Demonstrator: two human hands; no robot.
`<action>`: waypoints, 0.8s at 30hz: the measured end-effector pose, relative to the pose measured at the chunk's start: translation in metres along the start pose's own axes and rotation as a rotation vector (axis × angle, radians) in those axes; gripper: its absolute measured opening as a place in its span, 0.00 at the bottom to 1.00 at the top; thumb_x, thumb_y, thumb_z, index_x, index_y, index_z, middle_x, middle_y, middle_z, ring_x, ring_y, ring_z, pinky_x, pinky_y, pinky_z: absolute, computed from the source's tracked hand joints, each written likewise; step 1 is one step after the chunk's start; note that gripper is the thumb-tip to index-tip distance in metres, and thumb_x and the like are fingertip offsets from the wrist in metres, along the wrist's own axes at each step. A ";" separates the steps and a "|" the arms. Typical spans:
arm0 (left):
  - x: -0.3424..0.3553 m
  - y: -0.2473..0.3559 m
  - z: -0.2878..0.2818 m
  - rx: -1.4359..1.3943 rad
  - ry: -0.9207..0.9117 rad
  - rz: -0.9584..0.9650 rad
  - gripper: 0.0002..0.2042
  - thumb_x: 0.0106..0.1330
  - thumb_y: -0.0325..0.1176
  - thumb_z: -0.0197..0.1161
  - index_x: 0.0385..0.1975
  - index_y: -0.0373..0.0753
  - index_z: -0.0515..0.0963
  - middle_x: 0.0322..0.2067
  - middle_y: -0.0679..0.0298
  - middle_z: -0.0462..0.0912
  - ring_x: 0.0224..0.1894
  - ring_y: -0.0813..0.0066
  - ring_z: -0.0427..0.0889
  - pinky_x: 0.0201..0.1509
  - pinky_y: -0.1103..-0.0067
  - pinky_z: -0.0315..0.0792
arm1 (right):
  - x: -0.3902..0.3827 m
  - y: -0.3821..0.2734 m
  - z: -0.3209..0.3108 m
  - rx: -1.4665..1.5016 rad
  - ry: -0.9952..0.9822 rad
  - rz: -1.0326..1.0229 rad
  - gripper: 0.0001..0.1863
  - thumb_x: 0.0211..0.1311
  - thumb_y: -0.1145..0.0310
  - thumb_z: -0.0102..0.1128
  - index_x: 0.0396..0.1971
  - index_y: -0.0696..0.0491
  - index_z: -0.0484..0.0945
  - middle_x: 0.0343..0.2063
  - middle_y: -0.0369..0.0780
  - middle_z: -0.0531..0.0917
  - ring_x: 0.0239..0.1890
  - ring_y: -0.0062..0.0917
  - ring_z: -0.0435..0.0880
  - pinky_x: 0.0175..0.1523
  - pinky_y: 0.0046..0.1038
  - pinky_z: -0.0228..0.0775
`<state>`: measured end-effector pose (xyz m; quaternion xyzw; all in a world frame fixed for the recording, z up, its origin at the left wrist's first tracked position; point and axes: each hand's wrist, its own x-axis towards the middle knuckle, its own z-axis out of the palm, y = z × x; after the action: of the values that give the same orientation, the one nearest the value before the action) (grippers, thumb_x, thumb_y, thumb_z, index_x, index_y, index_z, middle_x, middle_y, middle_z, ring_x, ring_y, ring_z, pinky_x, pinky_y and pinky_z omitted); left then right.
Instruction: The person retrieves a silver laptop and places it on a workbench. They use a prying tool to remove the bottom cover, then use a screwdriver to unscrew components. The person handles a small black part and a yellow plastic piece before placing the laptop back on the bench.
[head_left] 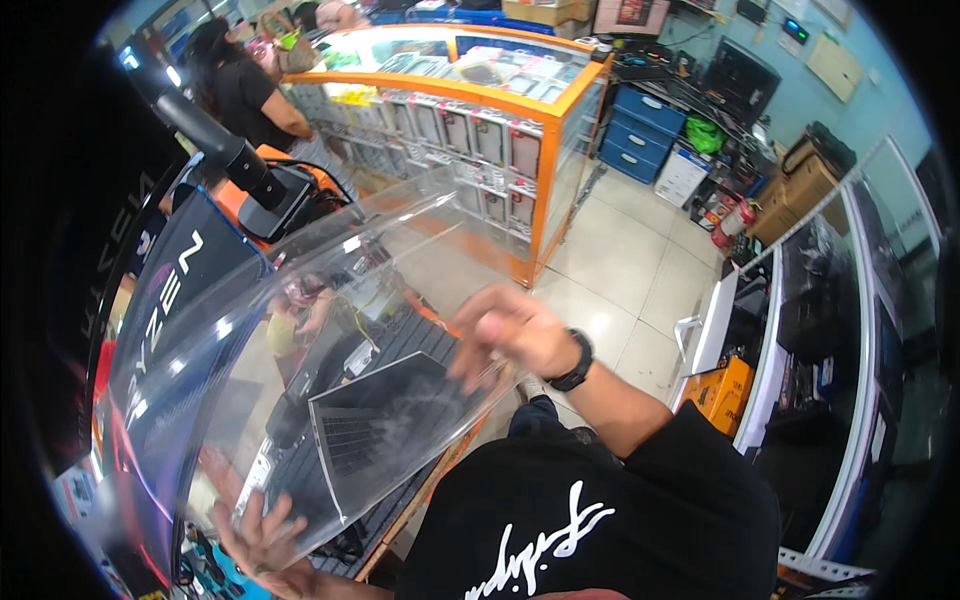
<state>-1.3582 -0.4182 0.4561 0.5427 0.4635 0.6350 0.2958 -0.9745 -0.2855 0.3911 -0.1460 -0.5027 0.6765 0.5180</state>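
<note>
A large clear plastic sheet (300,330) arches in front of me, catching glare. My left hand (260,530) grips its lower left edge, fingers showing against the plastic. Up at its right edge, my right hand (510,335), with a black watch on the wrist, has curled, slightly smeared fingers on the plastic. Through the sheet I see a dark laptop-like panel (390,420) with a pale border, lying tilted on a dark ridged mat (300,462). Long dark and silvery pieces beside the panel are blurred by the plastic.
A dark monitor arm (235,165) and printed black panel (180,290) stand at left. Beyond is an orange-framed glass display case (545,180), with a person in black (235,90) beside it. Blue drawers (640,135) stand far right; white-edged shelving (775,330) lines the right.
</note>
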 end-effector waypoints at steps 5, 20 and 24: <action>0.036 -0.032 0.027 -0.260 -0.132 0.191 0.44 0.71 0.59 0.59 0.70 0.23 0.56 0.50 0.42 0.78 0.44 0.63 0.84 0.42 0.79 0.80 | -0.044 -0.054 -0.096 -0.044 0.584 -0.310 0.21 0.78 0.58 0.51 0.61 0.55 0.69 0.39 0.49 0.88 0.32 0.33 0.90 0.30 0.25 0.79; 0.068 0.080 0.229 -0.860 -0.771 0.690 0.12 0.77 0.38 0.51 0.51 0.40 0.75 0.19 0.67 0.73 0.20 0.78 0.71 0.24 0.79 0.59 | 0.210 -0.137 -0.488 -0.075 0.954 -0.117 0.19 0.78 0.70 0.40 0.61 0.67 0.58 0.53 0.65 0.79 0.51 0.57 0.85 0.52 0.48 0.82; 0.051 0.107 0.232 -0.747 -0.908 0.615 0.20 0.79 0.39 0.47 0.67 0.42 0.67 0.13 0.73 0.64 0.13 0.85 0.62 0.20 0.82 0.47 | 0.222 -0.135 -0.518 -0.175 0.885 -0.012 0.23 0.78 0.68 0.41 0.64 0.68 0.57 0.57 0.66 0.75 0.55 0.57 0.82 0.54 0.49 0.83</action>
<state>-1.1334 -0.3535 0.5707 0.7248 -0.1346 0.5169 0.4351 -0.6212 0.1711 0.3406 -0.4618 -0.2890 0.5009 0.6726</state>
